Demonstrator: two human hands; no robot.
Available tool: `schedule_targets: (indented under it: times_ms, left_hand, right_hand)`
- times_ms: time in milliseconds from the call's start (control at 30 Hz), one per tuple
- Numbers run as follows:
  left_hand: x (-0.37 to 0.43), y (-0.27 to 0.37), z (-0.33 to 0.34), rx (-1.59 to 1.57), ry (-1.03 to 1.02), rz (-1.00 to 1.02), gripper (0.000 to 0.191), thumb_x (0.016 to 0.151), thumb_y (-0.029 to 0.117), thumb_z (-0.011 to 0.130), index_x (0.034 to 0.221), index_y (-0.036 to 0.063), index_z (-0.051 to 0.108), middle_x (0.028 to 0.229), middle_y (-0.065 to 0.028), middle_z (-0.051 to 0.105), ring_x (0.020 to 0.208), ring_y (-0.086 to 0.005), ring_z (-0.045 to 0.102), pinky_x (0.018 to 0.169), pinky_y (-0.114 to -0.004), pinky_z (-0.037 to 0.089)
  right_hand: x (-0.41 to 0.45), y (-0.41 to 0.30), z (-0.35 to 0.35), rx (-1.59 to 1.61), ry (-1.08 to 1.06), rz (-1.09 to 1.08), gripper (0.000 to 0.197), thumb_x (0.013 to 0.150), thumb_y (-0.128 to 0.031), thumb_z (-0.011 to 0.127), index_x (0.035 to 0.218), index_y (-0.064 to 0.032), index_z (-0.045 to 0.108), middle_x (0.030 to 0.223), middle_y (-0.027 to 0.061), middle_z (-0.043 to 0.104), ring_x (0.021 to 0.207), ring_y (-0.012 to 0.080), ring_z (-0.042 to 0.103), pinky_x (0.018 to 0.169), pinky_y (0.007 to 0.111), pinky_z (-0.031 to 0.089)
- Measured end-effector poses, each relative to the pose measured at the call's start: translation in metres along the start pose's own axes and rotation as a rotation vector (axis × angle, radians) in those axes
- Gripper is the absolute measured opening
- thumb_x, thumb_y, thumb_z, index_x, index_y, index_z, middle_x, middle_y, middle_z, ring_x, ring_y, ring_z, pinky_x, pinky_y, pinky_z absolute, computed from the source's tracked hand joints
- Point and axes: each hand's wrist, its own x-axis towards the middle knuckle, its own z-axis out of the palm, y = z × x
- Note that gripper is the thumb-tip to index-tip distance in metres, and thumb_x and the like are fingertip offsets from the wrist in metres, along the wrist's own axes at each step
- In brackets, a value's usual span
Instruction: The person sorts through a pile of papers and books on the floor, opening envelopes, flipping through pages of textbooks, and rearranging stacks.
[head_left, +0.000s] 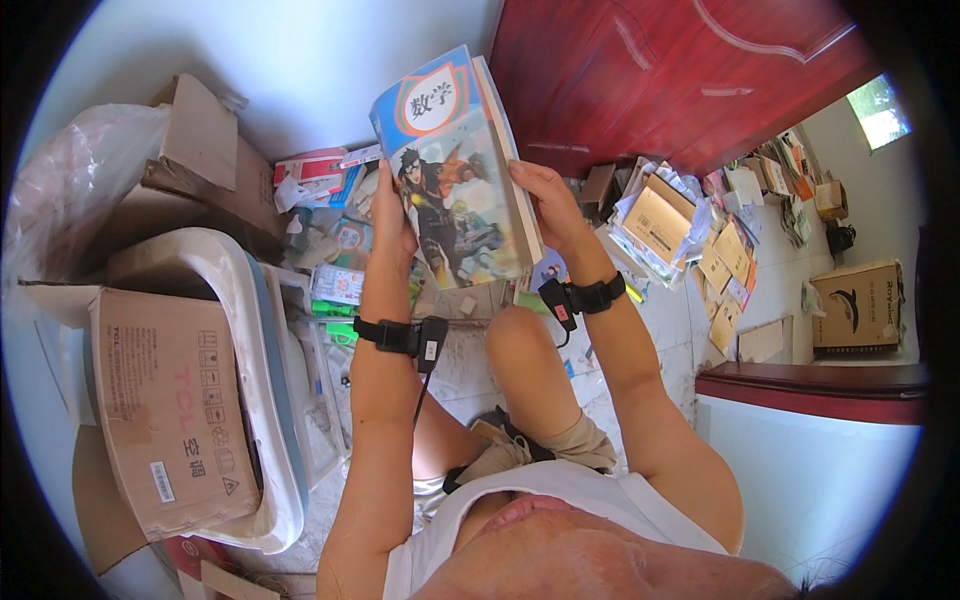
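Note:
Raised in front of me between both hands is a mathematics textbook (457, 202) with a blue top band and a cartoon figure on its cover. At least one more book (517, 150) shows its page edges behind it. My left hand (391, 210) grips the left edge, its fingers partly hidden behind the cover. On the right edge, my right hand (551, 199) has its thumb at the page edges. Black straps with small sensor boxes circle both wrists. Below and left of the book, a patterned packet (337, 283) and bright green plastic items (334, 319) lie among clutter.
A cardboard carton (172, 405) fills a white plastic tub (281, 450) on the left, with an open cardboard box (202, 172) behind. A red door (660, 75) stands ahead. Stacked papers and envelopes (656, 217) spread over the tiled floor at right, near another carton (859, 307).

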Motion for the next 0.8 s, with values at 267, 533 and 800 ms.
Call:
schedule_targets:
  times_ms: [267, 533, 800]
  left_hand:
    - [0.01, -0.005, -0.029, 0.255, -0.024, 0.177, 0.042, 0.099, 0.04, 0.044, 0.114, 0.003, 0.057, 0.102, -0.0074, 0.066, 0.085, -0.0148, 0.064, 0.075, -0.03, 0.054]
    - [0.002, -0.003, -0.034, 0.342, -0.003, 0.24, 0.037, 0.096, 0.036, 0.051, 0.113, 0.0029, 0.056, 0.102, -0.0074, 0.065, 0.085, -0.0137, 0.062, 0.075, -0.029, 0.052]
    - [0.002, -0.005, -0.032, 0.397, 0.002, 0.277, 0.035, 0.094, 0.032, 0.058, 0.112, 0.0029, 0.055, 0.101, -0.0075, 0.065, 0.085, -0.0125, 0.061, 0.075, -0.029, 0.051]
  right_hand:
    - [0.01, 0.002, 0.005, 0.11, -0.089, 0.013, 0.028, 0.093, -0.018, 0.059, 0.113, 0.0013, 0.064, 0.105, 0.007, 0.068, 0.093, 0.0136, 0.065, 0.085, 0.029, 0.05]
    - [0.011, 0.001, 0.004, 0.149, -0.143, 0.017, 0.032, 0.095, -0.018, 0.054, 0.118, 0.0033, 0.06, 0.109, 0.008, 0.067, 0.097, 0.0142, 0.064, 0.089, 0.029, 0.049]
    - [0.013, 0.015, -0.027, 0.159, -0.059, 0.056, 0.035, 0.098, -0.018, 0.044, 0.126, 0.0006, 0.053, 0.114, 0.0095, 0.063, 0.1, 0.0171, 0.063, 0.088, 0.031, 0.051]
